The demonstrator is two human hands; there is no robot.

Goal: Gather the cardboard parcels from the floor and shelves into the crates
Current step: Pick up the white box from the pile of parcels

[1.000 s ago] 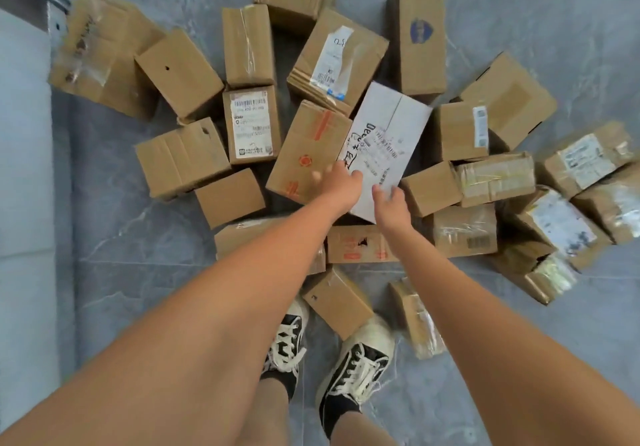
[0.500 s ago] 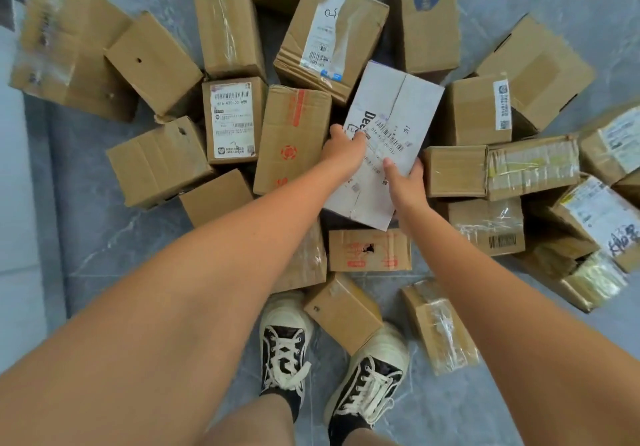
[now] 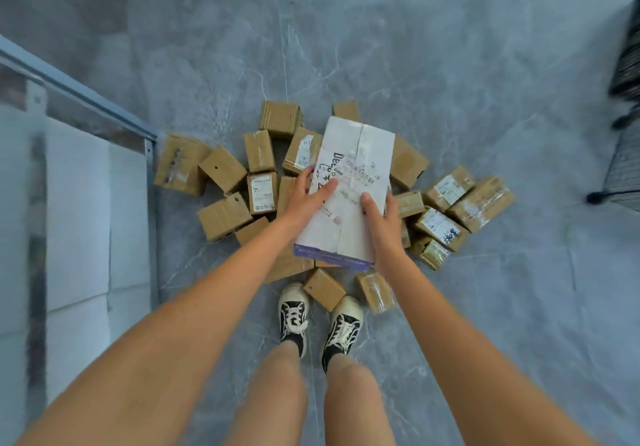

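White cardboard, one long parcel [image 3: 349, 186] with black handwriting, printed text and a purple band on its near end, held above the heap of brown parcels [image 3: 225, 215] in the head view. Left hand [image 3: 304, 200] wrapped round the left edge, thumb lying across the top face, fingers tucked over the side. Right hand [image 3: 384, 219] clamped on the right edge the same way, thumb on top pointing away from the body. Both arms stretched forward and down, bare to the frame edge.

Brown parcels scattered in a loose cluster on the grey marbled floor [image 3: 450, 65], several bearing white shipping labels, some wrapped in clear tape; one small box [image 3: 323, 289] lying just in front of the two black-and-white sneakers [image 3: 293, 314], another taped one [image 3: 375, 291] just beside it to the right. Metal shelf frame [image 3: 79, 94] running along the left, white sheets beneath it. Dark wire object [image 3: 623, 168] at the right edge, too blurred to identify.
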